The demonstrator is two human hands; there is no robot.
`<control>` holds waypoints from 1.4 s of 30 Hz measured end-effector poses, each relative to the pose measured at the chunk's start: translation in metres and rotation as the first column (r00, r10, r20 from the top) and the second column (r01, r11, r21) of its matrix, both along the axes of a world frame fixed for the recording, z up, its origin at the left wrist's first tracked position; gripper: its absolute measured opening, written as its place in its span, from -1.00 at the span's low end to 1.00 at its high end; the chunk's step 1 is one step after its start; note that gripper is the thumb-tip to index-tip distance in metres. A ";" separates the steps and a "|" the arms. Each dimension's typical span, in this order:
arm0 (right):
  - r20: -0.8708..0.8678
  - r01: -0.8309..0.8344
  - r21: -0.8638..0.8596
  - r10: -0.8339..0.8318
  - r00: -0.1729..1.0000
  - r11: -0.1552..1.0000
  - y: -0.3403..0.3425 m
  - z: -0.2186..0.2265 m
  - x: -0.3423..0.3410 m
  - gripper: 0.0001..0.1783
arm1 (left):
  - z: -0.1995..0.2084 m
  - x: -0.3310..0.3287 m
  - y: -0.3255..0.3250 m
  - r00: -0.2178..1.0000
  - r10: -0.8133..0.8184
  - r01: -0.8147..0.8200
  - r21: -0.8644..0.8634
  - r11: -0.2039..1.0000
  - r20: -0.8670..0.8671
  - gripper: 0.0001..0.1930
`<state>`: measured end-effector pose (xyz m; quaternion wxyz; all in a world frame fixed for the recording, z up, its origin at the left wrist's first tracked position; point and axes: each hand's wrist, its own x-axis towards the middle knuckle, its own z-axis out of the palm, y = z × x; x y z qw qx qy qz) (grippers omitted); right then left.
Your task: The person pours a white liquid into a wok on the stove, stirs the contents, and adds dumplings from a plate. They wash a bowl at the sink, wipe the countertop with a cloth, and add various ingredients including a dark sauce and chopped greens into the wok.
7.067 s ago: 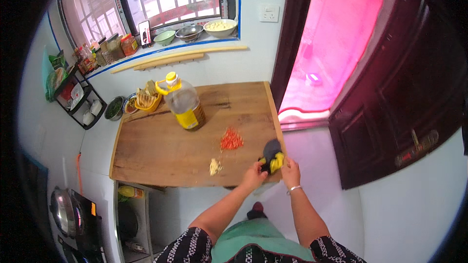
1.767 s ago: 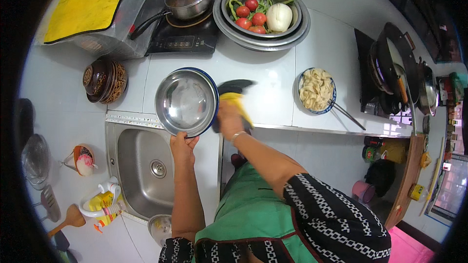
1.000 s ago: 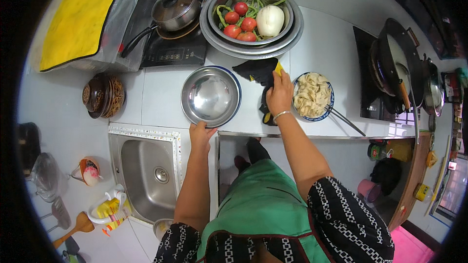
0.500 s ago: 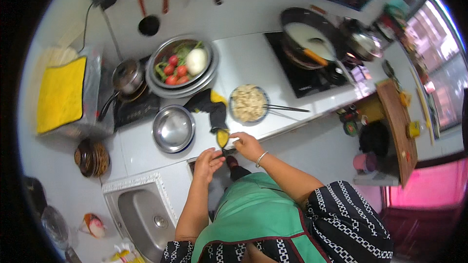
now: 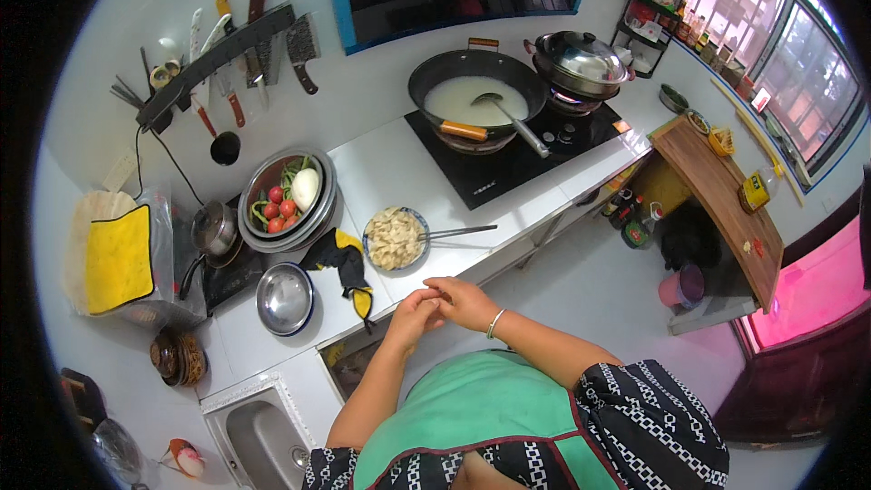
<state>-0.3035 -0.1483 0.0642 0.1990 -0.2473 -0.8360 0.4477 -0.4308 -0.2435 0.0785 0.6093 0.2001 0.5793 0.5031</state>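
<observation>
My left hand (image 5: 413,319) and my right hand (image 5: 464,305) meet in front of the counter's edge, above my green apron. Their fingers touch and are loosely bent, with nothing visible between them. Just left of the hands, a black and yellow cloth (image 5: 349,263) lies crumpled, one corner drooping over the counter edge. Behind them stands a bowl of pale, lumpy food (image 5: 394,238) with chopsticks (image 5: 463,231) resting in it, pointing right. An upturned-rim metal bowl (image 5: 285,299) sits beside the cloth.
A wok (image 5: 425,68) of whitish liquid holds a ladle (image 5: 508,113) on the black cooktop (image 5: 476,180). A lidded pot (image 5: 581,63) stands over a lit flame. Stacked basins (image 5: 325,210) contain vegetables. The sink (image 5: 263,440) is at lower left; a wooden board (image 5: 717,186) lies right.
My hands have come together, the right moving from beside the cloth to touch the left. My view has swung up and right, showing more of the stove and window.
</observation>
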 end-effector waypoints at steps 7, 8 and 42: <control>-0.097 0.013 0.180 0.005 0.995 0.984 0.106 0.030 0.074 -0.61 | 0.015 0.070 0.110 1.000 0.007 -0.006 0.147 0.989 -0.007 -0.78; -0.110 0.025 0.202 -0.003 0.994 0.979 0.122 0.033 0.083 -0.62 | 0.015 0.078 0.124 1.000 -0.005 0.005 0.163 0.987 -0.003 -0.77; -0.267 0.357 0.688 -0.237 0.934 0.632 0.280 0.118 0.060 -0.70 | 0.036 0.022 0.277 0.992 -0.107 0.087 0.241 0.967 0.068 -0.78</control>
